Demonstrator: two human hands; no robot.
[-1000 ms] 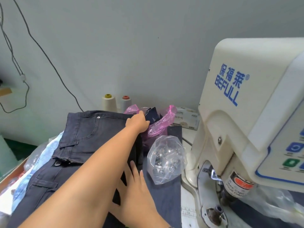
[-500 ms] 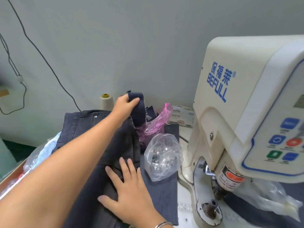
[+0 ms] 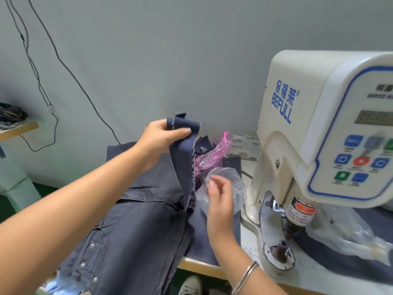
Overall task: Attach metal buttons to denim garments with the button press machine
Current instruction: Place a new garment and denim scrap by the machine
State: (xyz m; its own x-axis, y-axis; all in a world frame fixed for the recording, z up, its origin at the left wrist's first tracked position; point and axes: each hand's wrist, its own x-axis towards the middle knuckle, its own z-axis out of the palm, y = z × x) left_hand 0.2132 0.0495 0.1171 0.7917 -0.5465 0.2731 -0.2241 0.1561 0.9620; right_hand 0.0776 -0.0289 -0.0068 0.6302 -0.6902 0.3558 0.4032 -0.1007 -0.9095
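Gripping a folded edge of the dark denim garment (image 3: 148,220), the left hand (image 3: 161,139) holds it raised above the stack, thumb on top and fingers curled round the cloth; the fingertips are hidden behind the fold. From the lifted edge the garment hangs down and spreads over the surface (image 3: 197,266), its lower part cut off by the bottom left corner of the frame. Small metal rivets show on the near pocket area, blurred.

The right hand (image 3: 220,192) hovers just right of the hanging edge, fingers loosely curled and apart, holding nothing that can be made out. It stands in front of a clear plastic bag (image 3: 236,188), so whether the fingertips touch the bag cannot be told; the contents of the bag are not legible. A metal bangle (image 3: 245,275) sits on the right wrist.

Behind the clear bag lies a pink plastic bag (image 3: 214,154) with dark denim scraps, partly covered by the raised cloth. A small printed carton (image 3: 244,146) stands near the wall, its text too small to read.

The button press machine (image 3: 323,128) occupies the right side, marked BEFULL; its control panel (image 3: 365,156) is cut off at the right edge and the display is blurred. Below the head, the lower die (image 3: 280,253) stands bare on its round base. Another clear plastic sheet (image 3: 350,235) lies right of the die.

Cables (image 3: 53,116) hang on the wall at left. A shoe (image 3: 190,285) shows below the surface edge.
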